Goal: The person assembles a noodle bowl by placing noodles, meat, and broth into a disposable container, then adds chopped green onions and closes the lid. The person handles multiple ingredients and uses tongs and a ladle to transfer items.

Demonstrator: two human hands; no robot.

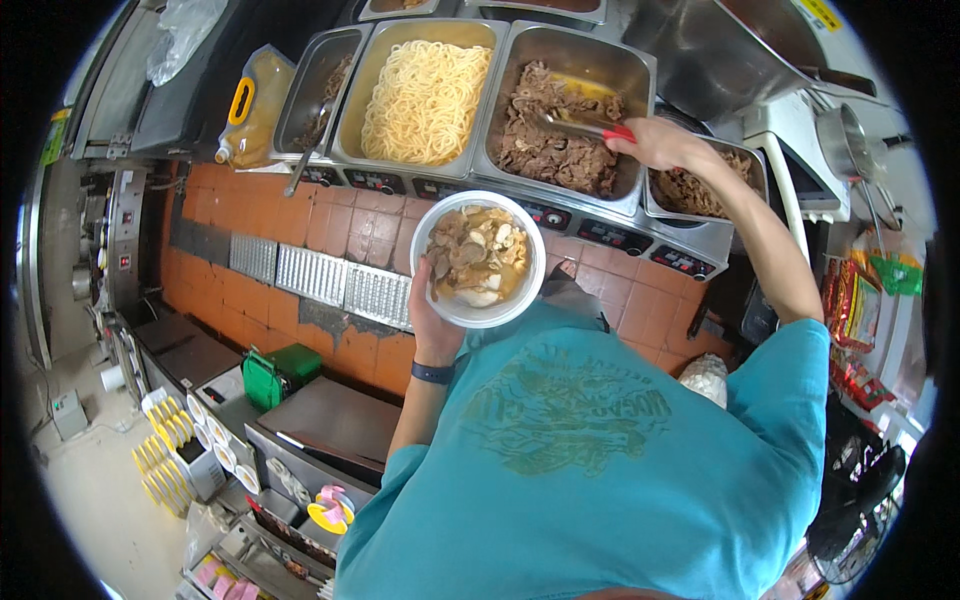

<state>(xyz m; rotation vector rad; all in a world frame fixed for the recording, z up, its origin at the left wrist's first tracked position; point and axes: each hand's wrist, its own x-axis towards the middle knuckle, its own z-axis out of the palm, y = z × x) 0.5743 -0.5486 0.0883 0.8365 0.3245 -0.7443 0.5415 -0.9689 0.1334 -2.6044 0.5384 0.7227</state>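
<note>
Looking down w/ the head cam we've got a steam table (pixel 600 225) running across the top, w/ a row of metal pans sunk in it: a narrow pan of dark stuff (pixel 318 88) on the left w/ a ladle (pixel 308 152) sticking out, a big pan of pale noodles (pixel 425 95) next, then a pan of sliced brown meat (pixel 560 125), and a smaller pan of similar meat (pixel 705 180) at the right end. A yellowish jug w/ a yellow handle (pixel 252 105) leans beside the left pan, a large steel pot (pixel 720 45) sits top right, and orange floor tiles w/ a metal drain grate (pixel 315 275) run below. Nothing really blocks either hand. Our left hand (pixel 432 310) is wrapped around the underside of a white bowl (pixel 478 258) full of broth, mushrooms and meat, held just in front of the table, between the noodle and meat pans. Our right hand (pixel 655 143) is closed on red-handled tongs (pixel 585 126), tips down in the sliced meat, so it's up and right of the bowl, fairly near but apart.
</note>
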